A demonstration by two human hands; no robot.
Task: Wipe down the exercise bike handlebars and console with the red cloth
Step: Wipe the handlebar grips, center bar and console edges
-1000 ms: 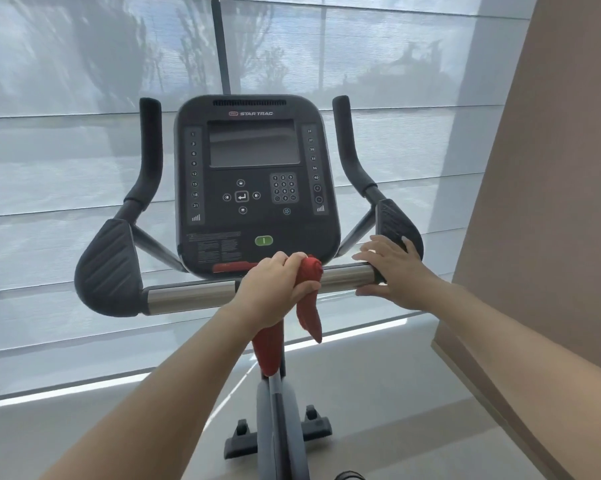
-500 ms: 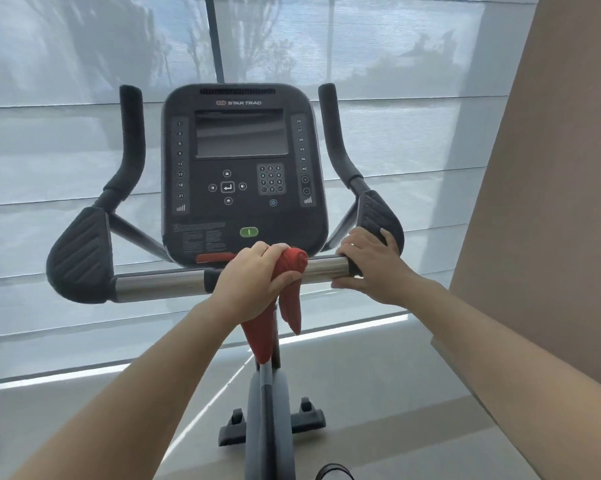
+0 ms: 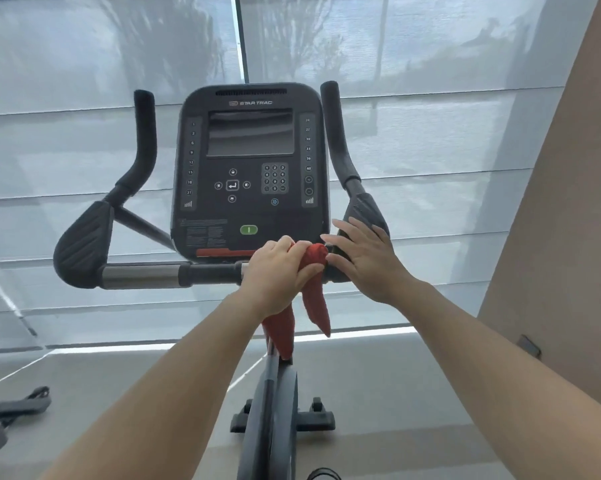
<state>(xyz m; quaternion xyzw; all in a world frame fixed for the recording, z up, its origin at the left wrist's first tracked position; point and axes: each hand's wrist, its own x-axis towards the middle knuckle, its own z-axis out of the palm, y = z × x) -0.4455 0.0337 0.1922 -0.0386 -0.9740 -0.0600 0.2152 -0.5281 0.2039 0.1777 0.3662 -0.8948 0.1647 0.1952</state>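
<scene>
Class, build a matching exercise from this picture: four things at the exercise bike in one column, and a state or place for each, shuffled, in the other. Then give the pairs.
Column 1
1 red cloth
2 right hand
3 green button
4 screen

Column 2
A dark, blank
B flat, fingers straight, right of the cloth
C draped over the handlebar, ends hanging
D low on the console

Pairs: 1-C, 2-B, 3-D, 4-A

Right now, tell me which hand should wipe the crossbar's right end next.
Left. The left hand grips the red cloth on the crossbar; the right hand rests at that end, holding nothing.
</scene>
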